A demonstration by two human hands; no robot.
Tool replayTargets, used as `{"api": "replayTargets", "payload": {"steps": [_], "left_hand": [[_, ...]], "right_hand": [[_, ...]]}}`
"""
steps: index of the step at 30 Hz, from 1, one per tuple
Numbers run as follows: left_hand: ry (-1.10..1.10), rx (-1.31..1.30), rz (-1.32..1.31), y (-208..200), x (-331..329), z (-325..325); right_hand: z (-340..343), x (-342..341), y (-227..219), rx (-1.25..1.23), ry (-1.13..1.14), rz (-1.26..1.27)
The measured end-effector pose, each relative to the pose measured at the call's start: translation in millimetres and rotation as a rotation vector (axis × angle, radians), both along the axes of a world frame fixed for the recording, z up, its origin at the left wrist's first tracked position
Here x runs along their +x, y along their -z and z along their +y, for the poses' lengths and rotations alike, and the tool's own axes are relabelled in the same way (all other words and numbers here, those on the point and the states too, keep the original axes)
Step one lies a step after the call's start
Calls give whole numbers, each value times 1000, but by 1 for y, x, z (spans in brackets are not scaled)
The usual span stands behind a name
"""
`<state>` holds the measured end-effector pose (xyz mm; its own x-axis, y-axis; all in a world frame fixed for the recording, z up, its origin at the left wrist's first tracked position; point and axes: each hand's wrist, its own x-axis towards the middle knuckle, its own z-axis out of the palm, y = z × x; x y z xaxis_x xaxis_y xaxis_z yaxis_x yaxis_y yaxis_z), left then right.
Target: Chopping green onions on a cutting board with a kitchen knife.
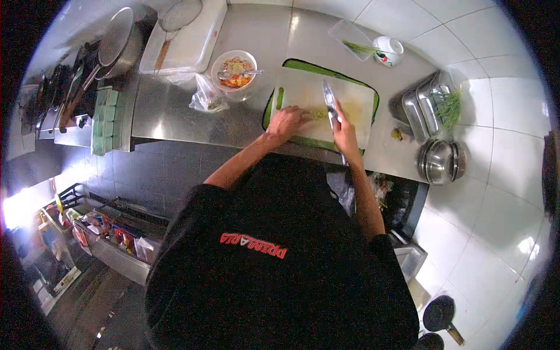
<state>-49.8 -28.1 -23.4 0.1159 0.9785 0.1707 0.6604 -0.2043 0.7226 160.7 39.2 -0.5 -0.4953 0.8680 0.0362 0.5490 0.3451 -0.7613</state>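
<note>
A white cutting board [356, 96] lies over a green-edged board [378, 105] on the steel counter. My left hand [286, 123] rests on its left half, fingers bent together against some pale green vegetable [318, 114], partly cut into small pieces. Most of what the fingers press on is hidden beneath them. In my right hand [344, 135] is a kitchen knife [328, 93], gripped at the handle, its blade pointing away from me and just right of the green pieces. The blade appears raised or tilted; whether it touches the board I cannot tell.
Beyond my left hand stand a white bowl [220, 60] of chopped food with a spoon and a plastic bag [208, 96]. At right are metal containers [417, 114], green stalks [448, 109] and stacked metal bowls [441, 162]. A white cup [389, 49] sits at the back.
</note>
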Motion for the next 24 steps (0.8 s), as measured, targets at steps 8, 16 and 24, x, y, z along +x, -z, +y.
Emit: {"api": "replayTargets", "payload": {"steps": [8, 16, 24], "left_hand": [[3, 53, 358, 17, -2, -47], [-302, -246, -176, 16, -26, -55], [-500, -436, -286, -7, -46, -60]], "right_hand": [[-43, -4, 3, 88, 34, 85], [-62, 2, -27, -240, 101, -385], [-56, 2, 34, 17, -219, -516]]}}
